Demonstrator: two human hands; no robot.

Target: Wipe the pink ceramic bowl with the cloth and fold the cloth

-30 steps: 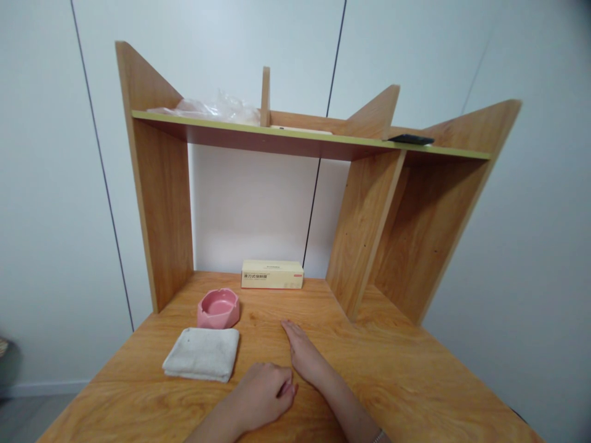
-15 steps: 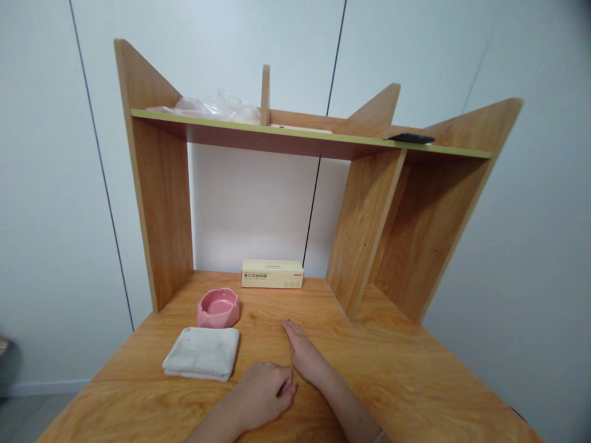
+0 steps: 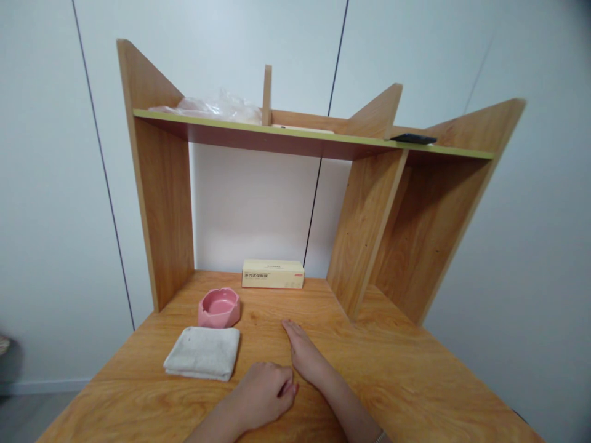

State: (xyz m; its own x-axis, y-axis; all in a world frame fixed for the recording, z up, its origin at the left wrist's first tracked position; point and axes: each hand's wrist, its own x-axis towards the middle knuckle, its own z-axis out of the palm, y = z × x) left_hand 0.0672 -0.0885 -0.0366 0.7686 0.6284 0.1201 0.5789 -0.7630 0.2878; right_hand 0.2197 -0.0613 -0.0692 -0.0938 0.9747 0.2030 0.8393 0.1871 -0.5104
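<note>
My left hand (image 3: 266, 394) rests on the wooden desk (image 3: 415, 387) with its fingers curled into a loose fist; nothing shows in it. Just beyond and to its right lies my right hand (image 3: 301, 352), fingers stretched out and together, its edge on the desk and holding nothing. A folded pale grey towel (image 3: 203, 352) lies left of my left hand, apart from it. Behind the towel stands a pink faceted ashtray (image 3: 220, 311). Farther back, a cream cardboard box (image 3: 272, 274) with dark printing sits near the wall.
A wooden shelf unit (image 3: 165, 209) with upright side panels stands on the back of the desk. Its upper shelf carries crumpled clear plastic (image 3: 221, 107) at the left and a flat black object (image 3: 414, 138) at the right. A pale wall (image 3: 46, 184) rises behind.
The whole view has shifted very slightly to the right. Both hands and the things on the desk stay where they were.
</note>
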